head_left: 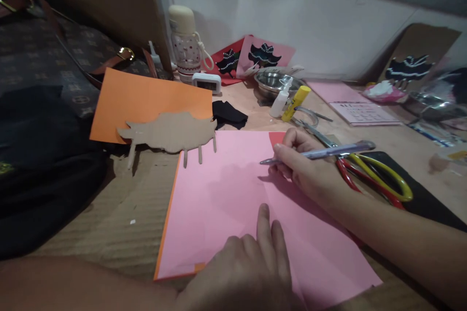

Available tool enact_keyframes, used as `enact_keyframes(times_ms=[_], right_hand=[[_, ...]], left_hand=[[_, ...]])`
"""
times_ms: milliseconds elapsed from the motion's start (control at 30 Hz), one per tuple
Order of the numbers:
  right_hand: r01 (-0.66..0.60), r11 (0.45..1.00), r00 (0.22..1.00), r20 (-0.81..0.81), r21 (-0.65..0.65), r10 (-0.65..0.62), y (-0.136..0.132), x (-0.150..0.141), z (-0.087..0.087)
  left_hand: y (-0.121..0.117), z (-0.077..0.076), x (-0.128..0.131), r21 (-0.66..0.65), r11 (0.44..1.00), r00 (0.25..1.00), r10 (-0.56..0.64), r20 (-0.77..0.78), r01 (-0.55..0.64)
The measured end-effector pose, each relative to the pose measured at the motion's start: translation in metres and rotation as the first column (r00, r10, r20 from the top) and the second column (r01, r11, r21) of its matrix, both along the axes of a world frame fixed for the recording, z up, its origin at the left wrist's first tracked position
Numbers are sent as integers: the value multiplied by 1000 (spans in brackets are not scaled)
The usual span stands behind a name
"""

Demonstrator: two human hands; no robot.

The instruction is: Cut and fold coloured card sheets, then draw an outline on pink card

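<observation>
My right hand (306,165) grips a pen (339,149), its tip held just over a sheet of pink paper (219,204). The left hand (251,262) rests on the lower part of that sheet, index finger stretched out, holding nothing. Orange paper edges show beneath the pink sheet's left side, and a red piece peeks out at its top. Beyond the sheet's upper left corner lies a cardboard cutout (168,131) with thin legs, partly over an orange sheet (153,97). Scissors (368,175) with red and yellow handles lie beside my right hand, partly hidden by it.
A black paper scrap (229,114), yellow glue stick (296,103), white glue bottle (280,101) and metal bowl (273,82) stand behind. A drinking bottle (185,43) and decorated cards (264,56) are near the wall. A dark bag (83,53) fills the left side.
</observation>
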State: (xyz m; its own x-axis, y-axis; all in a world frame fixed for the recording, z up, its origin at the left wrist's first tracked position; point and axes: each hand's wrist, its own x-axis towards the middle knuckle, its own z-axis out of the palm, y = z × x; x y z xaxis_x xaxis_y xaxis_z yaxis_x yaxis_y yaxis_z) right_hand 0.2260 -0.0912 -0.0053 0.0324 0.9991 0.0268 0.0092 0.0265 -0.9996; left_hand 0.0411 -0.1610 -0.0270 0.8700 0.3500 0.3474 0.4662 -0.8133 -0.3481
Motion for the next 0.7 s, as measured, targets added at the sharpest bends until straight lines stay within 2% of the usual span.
enact_keyframes(times_ms=[133, 267, 467, 700], right_hand=[[-40, 998, 990, 134, -51, 47, -10, -8, 4], [-83, 991, 989, 114, -106, 95, -13, -11, -2], [-78, 986, 987, 126, -148, 97, -15, -14, -3], [-92, 991, 980, 169, -97, 108, -17, -16, -4]], left_hand=[[-1, 4, 1, -14, 999, 998, 29, -51, -30], [-5, -1, 3, -57, 996, 998, 64, 9, -63], [-11, -6, 7, -59, 992, 989, 114, 97, -108], [-11, 1, 6, -105, 988, 987, 123, 100, -112]])
